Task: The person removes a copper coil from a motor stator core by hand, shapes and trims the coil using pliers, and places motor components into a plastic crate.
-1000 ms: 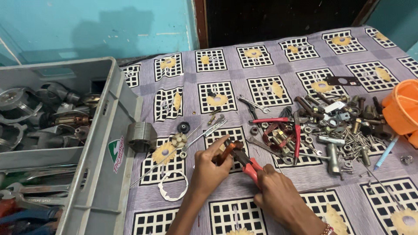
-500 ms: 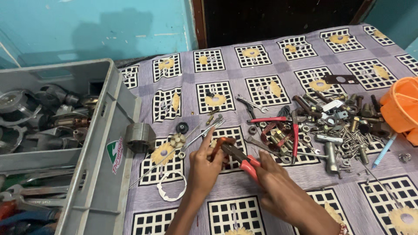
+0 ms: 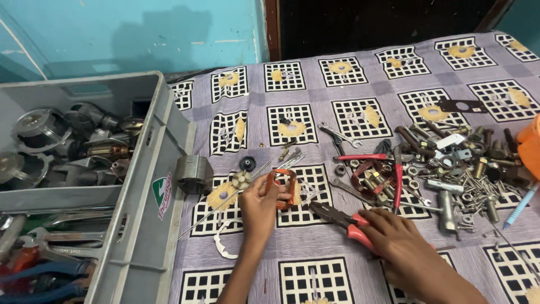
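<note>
My left hand (image 3: 260,205) holds a small copper-coloured wire coil (image 3: 283,186) upright just above the patterned cloth. My right hand (image 3: 406,249) grips red-handled pliers (image 3: 342,218), whose dark jaws point left toward the coil and stop a little short of it. Next to my left hand lie a small cream gear (image 3: 241,179), a black washer (image 3: 247,163), a thin metal rod (image 3: 225,205) and a white plastic ring piece (image 3: 222,246).
A grey plastic crate (image 3: 143,208) full of motor parts and tools stands at the left. A metal cylinder (image 3: 193,174) sits beside it. At the right lies a heap of bolts, nuts and wrenches (image 3: 450,169), with red cutters (image 3: 396,174), a blue pen (image 3: 520,205) and an orange container (image 3: 530,146).
The pliers have drawn back from the coil to the right. My left hand has turned the coil upright and holds it alone.
</note>
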